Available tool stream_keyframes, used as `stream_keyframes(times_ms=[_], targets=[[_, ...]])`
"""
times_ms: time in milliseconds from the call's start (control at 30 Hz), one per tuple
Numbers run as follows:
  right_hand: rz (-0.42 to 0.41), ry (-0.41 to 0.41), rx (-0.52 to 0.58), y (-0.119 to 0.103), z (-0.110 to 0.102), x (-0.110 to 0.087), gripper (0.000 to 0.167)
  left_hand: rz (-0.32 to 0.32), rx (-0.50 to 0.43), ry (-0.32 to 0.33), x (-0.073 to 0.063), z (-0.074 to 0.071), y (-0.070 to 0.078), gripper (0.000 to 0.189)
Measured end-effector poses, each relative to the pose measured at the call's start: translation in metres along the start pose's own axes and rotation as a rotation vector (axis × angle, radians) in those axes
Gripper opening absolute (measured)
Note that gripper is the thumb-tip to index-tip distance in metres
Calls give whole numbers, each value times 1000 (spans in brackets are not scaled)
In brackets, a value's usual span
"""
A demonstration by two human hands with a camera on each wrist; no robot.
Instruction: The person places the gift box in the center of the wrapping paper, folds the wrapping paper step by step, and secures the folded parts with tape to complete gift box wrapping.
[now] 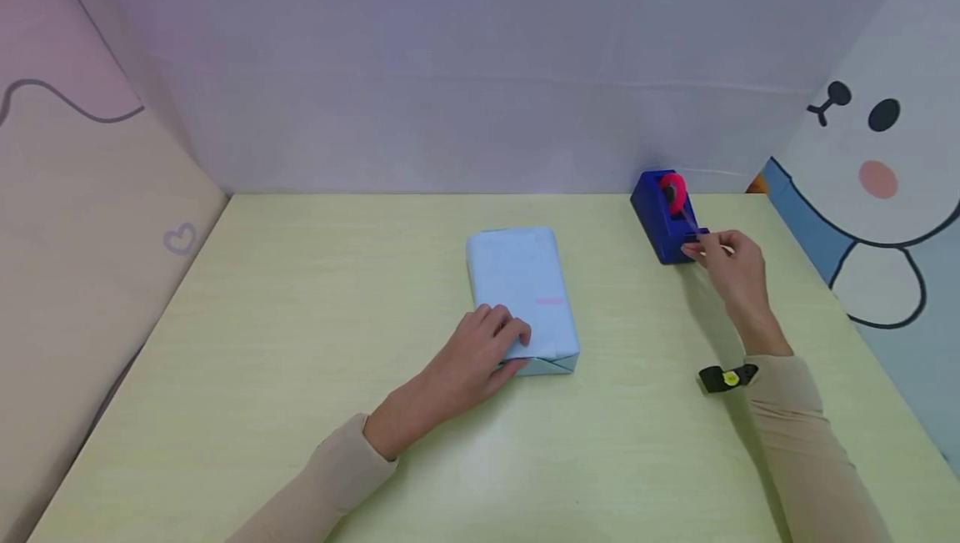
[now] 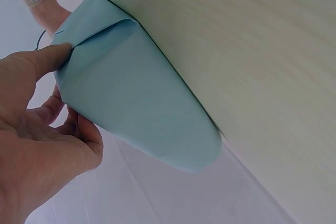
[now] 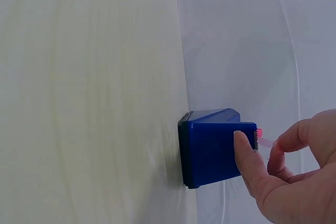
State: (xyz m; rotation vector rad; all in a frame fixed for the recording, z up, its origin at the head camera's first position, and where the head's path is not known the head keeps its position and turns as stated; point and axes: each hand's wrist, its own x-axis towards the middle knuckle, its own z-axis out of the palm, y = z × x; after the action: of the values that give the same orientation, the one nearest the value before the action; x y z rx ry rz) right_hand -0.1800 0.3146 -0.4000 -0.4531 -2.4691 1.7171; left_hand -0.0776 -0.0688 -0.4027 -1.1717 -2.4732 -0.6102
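A box wrapped in light blue paper (image 1: 517, 268) lies flat on the table, a short pink strip of tape (image 1: 549, 301) stuck on its top. My left hand (image 1: 476, 355) holds its near end, thumb against the folded end flap (image 2: 105, 35) and curled fingers on the top edge. Further right, my right hand (image 1: 738, 272) is at the front of a blue tape dispenser (image 1: 663, 222). Between its fingers it pinches the end of the pinkish tape (image 3: 266, 142), drawn from the red roll (image 1: 674, 193). In the right wrist view the thumb touches the dispenser by its toothed cutter (image 3: 256, 139).
The pale wooden table (image 1: 300, 293) meets a whitish cloth backdrop (image 1: 420, 109) just behind the dispenser. A side panel with a cartoon face (image 1: 892, 168) stands along the right edge, another panel (image 1: 90, 218) along the left. A black strap (image 1: 727, 378) sits at the right wrist.
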Motion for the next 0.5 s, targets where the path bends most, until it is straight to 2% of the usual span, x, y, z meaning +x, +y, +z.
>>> stream_keyframes(times_ms=[200, 500], targets=[[24, -11, 4, 3, 0, -2, 31, -7, 0, -8, 0, 0, 0, 31], [93, -23, 157, 7, -1, 0, 29, -5, -6, 3, 0, 0, 0, 31]])
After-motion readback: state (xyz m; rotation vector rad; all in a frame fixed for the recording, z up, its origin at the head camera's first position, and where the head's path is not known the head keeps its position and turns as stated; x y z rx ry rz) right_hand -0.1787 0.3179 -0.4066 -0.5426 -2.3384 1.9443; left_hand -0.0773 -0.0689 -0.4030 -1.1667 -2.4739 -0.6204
